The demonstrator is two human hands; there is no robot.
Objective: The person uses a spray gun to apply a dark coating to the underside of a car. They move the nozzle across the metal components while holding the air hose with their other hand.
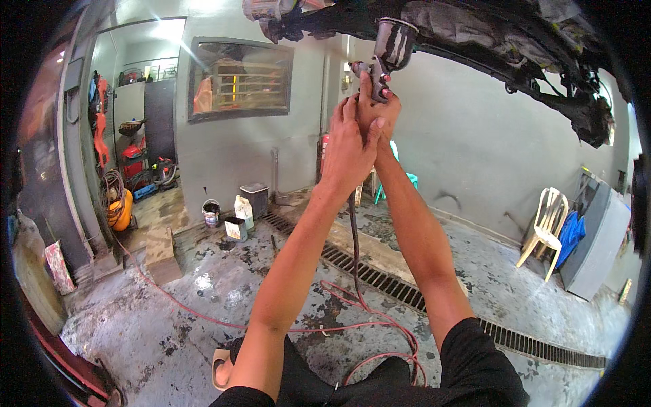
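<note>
A gravity-feed spray gun (pixel 379 81) with a dark metal cup (pixel 395 45) is raised ahead of me, close below the underside of a lifted vehicle (pixel 457 30). My right hand (pixel 389 114) grips its handle. Clasped against the right hand at the handle is my left hand (pixel 352 140), its thumb lying over the right wrist area; the fingers overlap, so part of the grip is hidden. The nozzle points left. A dark air hose (pixel 354 239) hangs from below the hands and meets a red hose (pixel 389 323) coiled on the floor.
A floor drain grate (pixel 376 277) crosses behind my arms. Left stand a bucket (pixel 211 213), an open can (pixel 236 229), a white jug (pixel 243 211), a wooden block (pixel 163 257) and a yellow compressor (pixel 120 209). A plastic chair (pixel 546 231) and grey cabinet (pixel 595 236) stand right.
</note>
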